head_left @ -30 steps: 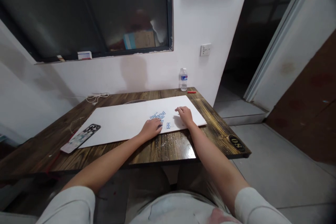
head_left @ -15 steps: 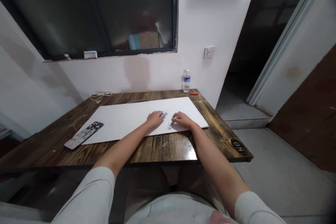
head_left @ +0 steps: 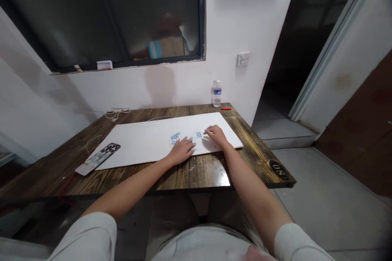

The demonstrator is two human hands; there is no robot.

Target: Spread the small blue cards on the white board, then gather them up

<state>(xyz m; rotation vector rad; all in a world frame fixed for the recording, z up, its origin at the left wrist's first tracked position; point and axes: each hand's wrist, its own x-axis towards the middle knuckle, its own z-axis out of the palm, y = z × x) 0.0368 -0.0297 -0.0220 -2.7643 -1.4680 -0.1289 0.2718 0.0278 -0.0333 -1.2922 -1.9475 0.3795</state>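
A white board [head_left: 137,138] lies flat on the dark wooden table [head_left: 263,159]. My left hand [head_left: 183,151] rests near its front edge with the fingers spread, covering part of some small clear pieces with blue markings. A cluster of these blue-marked pieces [head_left: 175,136] shows just beyond its fingertips. To the right lies a small blue-marked piece [head_left: 199,134]. My right hand [head_left: 216,134] hovers low beside that piece, fingers bent and a little apart, with nothing visible in them.
A phone in a patterned case [head_left: 98,159] overlaps the board's left corner. Toward the wall are a white cable [head_left: 117,113], a plastic bottle [head_left: 217,94] and a red pen-like stick [head_left: 226,109]. A round "80" plate [head_left: 278,169] marks the right front corner.
My left hand has slid toward the front edge and its fingers have spread, uncovering the blue-marked cluster. My right hand has moved slightly away from me; the piece near it now lies farther from the edge.
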